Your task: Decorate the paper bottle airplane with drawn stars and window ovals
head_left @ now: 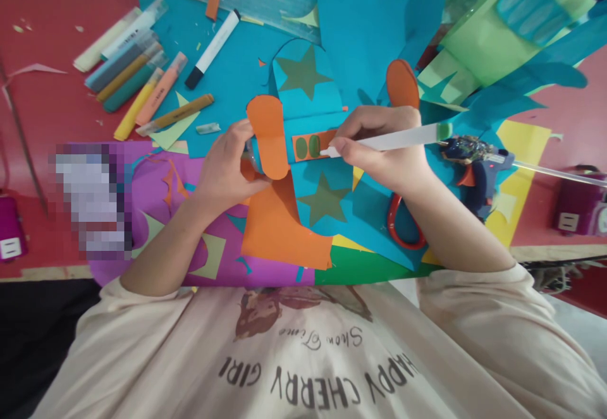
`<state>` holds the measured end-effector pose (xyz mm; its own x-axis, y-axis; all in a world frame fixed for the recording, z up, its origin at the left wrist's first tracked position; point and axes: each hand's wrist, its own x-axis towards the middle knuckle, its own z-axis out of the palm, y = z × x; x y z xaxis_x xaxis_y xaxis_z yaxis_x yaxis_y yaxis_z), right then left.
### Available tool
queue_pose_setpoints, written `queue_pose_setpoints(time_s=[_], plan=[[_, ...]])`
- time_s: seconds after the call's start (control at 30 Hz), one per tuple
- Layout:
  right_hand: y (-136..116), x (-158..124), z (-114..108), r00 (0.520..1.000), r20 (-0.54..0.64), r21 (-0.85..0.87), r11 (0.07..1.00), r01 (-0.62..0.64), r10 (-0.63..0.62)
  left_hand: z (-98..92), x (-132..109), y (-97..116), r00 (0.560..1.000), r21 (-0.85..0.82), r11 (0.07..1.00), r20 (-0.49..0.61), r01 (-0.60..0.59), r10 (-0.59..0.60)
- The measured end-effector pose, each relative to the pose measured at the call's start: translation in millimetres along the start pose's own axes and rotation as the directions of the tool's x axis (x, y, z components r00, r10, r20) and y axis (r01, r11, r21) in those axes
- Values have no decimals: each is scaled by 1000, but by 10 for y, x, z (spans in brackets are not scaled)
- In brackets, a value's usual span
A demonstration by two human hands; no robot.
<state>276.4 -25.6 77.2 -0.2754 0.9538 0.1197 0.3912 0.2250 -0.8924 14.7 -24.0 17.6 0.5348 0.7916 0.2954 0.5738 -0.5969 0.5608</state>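
Observation:
A blue paper craft (310, 112) with green stars lies in front of me, an orange strip (294, 153) across its middle. Two dark green ovals are coloured on that strip. My right hand (379, 147) pinches a white marker (403, 139) with a green end, its tip touching the strip beside the second oval. At the craft's left end, my left hand (230, 166) is closed around it, next to an upright orange rounded piece (268, 138). Part of what its fingers hold is hidden. Another orange rounded piece (402, 83) rises behind my right hand.
Several markers (137, 59) lie at the left, with a black-capped one (213, 49) nearer the middle. Red-handled scissors (406, 223) sit under my right forearm. A glue gun (477, 166) lies at the right. Cut orange paper (284, 229) and purple sheets (161, 217) cover the front edge.

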Motion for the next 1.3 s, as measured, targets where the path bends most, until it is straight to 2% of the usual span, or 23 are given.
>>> queue_pose_setpoints(time_s=[0.1,0.2,0.4,0.7,0.93,1.07,1.2,1.3], plan=[[7,-2,11,999,-53,10,1000,-8,9,-1,-4,10,997,-34,996,29,77,-76],[28,-7,22,998,-61,6,1000,22,-22,-9,-3,12,994,-71,992,47,100,-97],[45,-8,-1,1000,22,-36,999,-7,8,-9,-9,-22,998,-76,996,34,50,-47],[42,1,-21,998,43,-67,997,41,-38,-2,-10,-6,999,-23,999,29,37,-36],[61,-14,10,1000,-18,-66,998,7,-8,-10,-13,-12,997,-63,996,47,62,-59],[55,-15,20,998,-54,-51,998,23,-25,-15,-17,-5,993,-86,990,56,108,-104],[56,-9,26,996,-76,-45,998,36,-39,-14,-19,1,996,-93,993,51,72,-67],[63,-8,36,993,-102,-51,998,46,-51,-17,-19,9,994,-78,992,61,98,-93]])
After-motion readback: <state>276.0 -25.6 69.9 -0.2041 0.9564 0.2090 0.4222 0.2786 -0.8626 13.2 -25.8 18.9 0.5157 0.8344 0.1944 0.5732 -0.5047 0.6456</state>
